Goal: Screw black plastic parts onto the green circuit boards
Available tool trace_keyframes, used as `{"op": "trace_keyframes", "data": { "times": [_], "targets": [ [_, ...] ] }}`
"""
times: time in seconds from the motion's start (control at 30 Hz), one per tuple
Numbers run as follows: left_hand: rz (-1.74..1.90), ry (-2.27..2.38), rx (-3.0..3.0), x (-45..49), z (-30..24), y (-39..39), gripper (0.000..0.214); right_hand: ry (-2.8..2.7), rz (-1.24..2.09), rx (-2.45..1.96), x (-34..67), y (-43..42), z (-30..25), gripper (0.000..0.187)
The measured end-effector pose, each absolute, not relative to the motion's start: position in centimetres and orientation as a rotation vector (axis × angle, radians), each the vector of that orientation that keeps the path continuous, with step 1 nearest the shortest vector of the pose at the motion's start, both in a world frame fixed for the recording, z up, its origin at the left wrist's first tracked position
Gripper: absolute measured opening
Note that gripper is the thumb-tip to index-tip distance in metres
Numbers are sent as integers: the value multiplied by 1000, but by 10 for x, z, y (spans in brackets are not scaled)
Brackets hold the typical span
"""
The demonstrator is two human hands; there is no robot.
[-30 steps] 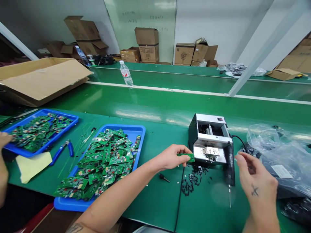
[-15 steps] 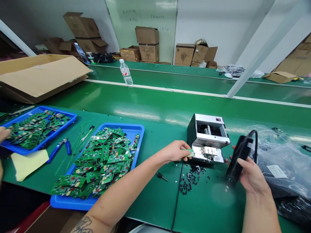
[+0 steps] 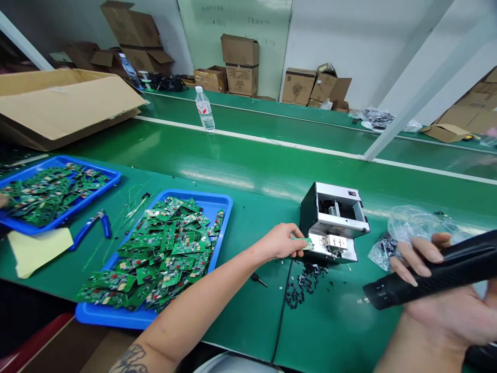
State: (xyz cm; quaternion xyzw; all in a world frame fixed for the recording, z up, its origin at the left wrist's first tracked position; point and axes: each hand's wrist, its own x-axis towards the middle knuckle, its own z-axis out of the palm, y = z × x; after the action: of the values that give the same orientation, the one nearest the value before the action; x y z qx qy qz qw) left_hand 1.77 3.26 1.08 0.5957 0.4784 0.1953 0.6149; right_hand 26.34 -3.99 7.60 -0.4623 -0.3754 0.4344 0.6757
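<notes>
Head view: left hand [image 3: 277,242] pinching a small green circuit board [image 3: 306,244] at the silver deck of a metal benchtop machine [image 3: 334,210]; right hand [image 3: 438,305] clamped around a black handheld electric tool [image 3: 446,272].

Board's far end overlapping the machine's front, fingers closed on the near end; tool lying across the right palm, well right of the machine. Black plastic clippings [image 3: 306,282] scattered on the green table [image 3: 248,321] just before the machine. Blue tray [image 3: 221,207] heaped with circuit boards beside the left forearm; second blue tray [image 3: 77,173] farther left, blue-handled side cutters [image 3: 91,229] between both. Another person's fingers [image 3: 2,201] at the far left edge, over that second tray. Crumpled clear plastic bag [image 3: 411,223] just behind the right hand.
</notes>
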Motion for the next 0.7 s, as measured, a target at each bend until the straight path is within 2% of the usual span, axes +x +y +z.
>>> {"op": "trace_keyframes", "data": {
  "times": [0.23, 0.37, 0.7],
  "targets": [
    [450, 1127, 1414, 19, 19, 30, 22, -1014, 716, -901, 241, -29, 104, 48],
    [441, 1126, 1426, 18, 18, 30, 23, -1127, 639, -660, 218, -11, 110, 53],
    [442, 1128, 1419, 19, 17, 29, 22, -1202, 651, -581, 206, 12, 87, 60]
  ]
}}
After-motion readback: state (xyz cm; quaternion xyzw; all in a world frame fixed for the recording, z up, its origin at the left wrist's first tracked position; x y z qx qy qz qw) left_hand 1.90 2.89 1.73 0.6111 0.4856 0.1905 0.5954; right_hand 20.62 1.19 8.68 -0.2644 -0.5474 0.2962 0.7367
